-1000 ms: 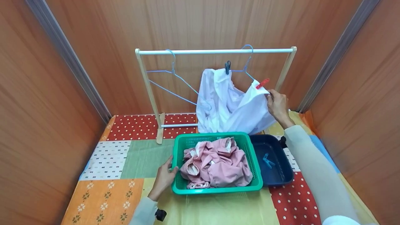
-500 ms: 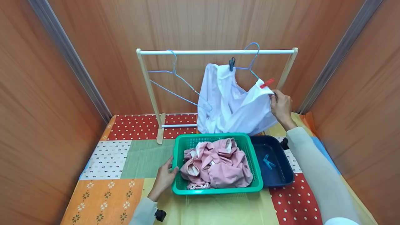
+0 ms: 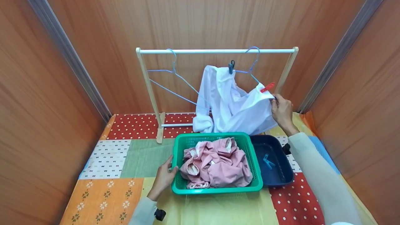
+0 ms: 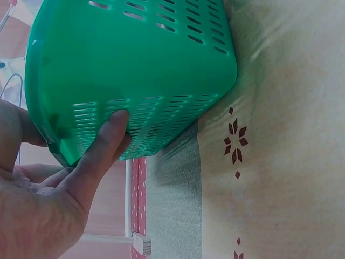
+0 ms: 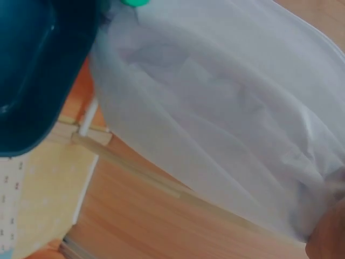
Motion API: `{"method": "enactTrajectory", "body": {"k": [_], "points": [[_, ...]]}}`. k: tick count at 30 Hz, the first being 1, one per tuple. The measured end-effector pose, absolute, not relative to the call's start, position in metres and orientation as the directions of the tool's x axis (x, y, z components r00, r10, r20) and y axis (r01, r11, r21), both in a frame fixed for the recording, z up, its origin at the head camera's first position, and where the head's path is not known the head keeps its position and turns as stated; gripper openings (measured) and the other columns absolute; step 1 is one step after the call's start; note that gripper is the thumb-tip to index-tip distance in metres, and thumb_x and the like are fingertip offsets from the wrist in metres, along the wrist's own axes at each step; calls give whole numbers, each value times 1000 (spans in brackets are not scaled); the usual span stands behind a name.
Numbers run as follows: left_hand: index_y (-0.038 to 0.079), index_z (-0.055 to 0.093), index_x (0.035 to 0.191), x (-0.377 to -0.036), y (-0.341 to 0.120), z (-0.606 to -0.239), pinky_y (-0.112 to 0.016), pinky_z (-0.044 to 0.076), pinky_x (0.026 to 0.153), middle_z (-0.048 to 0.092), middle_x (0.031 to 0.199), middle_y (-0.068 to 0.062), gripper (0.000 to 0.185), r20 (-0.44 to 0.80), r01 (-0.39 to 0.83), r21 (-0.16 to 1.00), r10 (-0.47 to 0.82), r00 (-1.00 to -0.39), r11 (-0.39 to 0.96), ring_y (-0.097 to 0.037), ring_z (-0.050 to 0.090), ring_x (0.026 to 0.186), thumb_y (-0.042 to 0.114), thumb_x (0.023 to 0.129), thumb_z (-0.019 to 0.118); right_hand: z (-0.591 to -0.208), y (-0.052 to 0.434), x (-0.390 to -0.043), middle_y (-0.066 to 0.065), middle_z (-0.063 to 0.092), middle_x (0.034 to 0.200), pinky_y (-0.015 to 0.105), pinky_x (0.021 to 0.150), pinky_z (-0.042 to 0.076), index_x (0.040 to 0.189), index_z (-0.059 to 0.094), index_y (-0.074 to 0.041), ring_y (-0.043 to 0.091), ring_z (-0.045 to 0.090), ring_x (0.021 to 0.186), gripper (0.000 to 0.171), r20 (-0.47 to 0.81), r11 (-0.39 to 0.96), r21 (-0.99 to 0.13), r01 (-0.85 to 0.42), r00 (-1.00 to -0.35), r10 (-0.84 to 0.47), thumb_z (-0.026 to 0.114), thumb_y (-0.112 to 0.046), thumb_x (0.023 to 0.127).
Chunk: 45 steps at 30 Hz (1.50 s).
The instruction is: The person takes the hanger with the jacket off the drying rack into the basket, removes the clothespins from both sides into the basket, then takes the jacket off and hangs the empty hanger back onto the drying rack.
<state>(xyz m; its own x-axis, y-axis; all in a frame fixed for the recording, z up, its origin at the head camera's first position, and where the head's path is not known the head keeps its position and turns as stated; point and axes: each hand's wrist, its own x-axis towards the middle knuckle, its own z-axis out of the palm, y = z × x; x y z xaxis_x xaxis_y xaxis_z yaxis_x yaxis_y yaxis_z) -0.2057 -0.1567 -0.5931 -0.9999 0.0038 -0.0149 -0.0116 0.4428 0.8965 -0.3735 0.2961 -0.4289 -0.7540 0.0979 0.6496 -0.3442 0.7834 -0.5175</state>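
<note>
A white garment [image 3: 234,106] hangs on a blue hanger [image 3: 252,59] from the white rail [image 3: 215,51] of a small wooden rack. A dark clothespin [image 3: 231,66] and a red clothespin [image 3: 267,87] are clipped to it. My right hand [image 3: 281,109] pinches the garment's right shoulder just below the red clothespin; the right wrist view shows the white fabric [image 5: 226,135] close up. My left hand [image 3: 162,179] grips the left rim of a green basket [image 3: 215,189] that holds crumpled pink clothes [image 3: 215,164]. In the left wrist view its fingers [image 4: 102,145] lie on the basket wall [image 4: 140,65].
A second blue hanger [image 3: 175,78] hangs bare at the rail's left end. A navy tray [image 3: 281,179] with a blue clothespin [image 3: 267,161] sits against the basket's right side. Everything stands on a patchwork cloth [image 3: 109,162]. Brown panel walls close in on three sides.
The hanger with the white garment has shifted a little to the right on the rail, and its left sleeve has swung lower left. My right hand followed. The left hand stayed put.
</note>
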Motion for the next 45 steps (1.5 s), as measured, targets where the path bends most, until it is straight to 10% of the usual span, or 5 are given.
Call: {"method": "enactTrajectory", "body": {"k": [45], "points": [[-1,30,152,-204,-156,-594,-55,50,94,57,133,-32,60,-28,-22,901,7,-1000,434,-44,61,118,8,99,56,-495,280,-337,22,74,95,53,69,53,107,71,-2,38,70,81,16,607,769,-473,-430,-792,-70,62,-5,93]]}}
